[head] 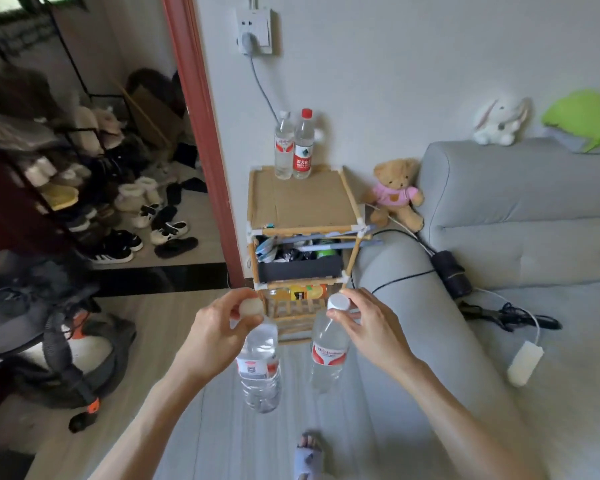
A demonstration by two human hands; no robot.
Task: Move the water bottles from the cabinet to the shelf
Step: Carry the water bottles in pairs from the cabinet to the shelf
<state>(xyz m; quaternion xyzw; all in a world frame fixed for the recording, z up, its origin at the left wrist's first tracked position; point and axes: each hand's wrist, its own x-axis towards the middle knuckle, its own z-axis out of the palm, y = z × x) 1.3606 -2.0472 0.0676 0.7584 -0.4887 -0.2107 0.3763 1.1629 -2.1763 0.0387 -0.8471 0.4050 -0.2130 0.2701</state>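
Here, left hand: the left hand (222,327) is closed around the neck of a clear plastic water bottle with a white cap and a red-and-white label (260,368), fingers pinching just under the cap, the bottle hanging down in the air.
Right hand: the right hand (364,327) grips the neck of a second clear plastic water bottle with a white cap and a red-and-white label (328,355), thumb and fingers wrapped just below the cap; this bottle also hangs free.
Held bottles: side by side, a little apart, in front of the lowest tier of the stand.
Stand: a small bamboo-framed shelf unit with white corner joints and a tan flat top (305,202) sits against the white wall, between a red door frame and the arm of a grey fabric sofa (520,216).
Top of stand: two more bottles stand upright at the back edge, touching: a clear bottle with a white cap (283,147) on the left, a clear bottle with a red cap and red label (303,147) on the right.
Middle tier: a dark box (300,268) crammed with mixed items.
Bottom tier: an orange-labelled drink bottle (307,292) behind the hands.
Sofa: a brown teddy bear in a pink top (397,192) leans by the arm; a white plush rabbit (499,121) sits on the backrest.
Left side: a rack of shoes (111,202) beyond the doorway.
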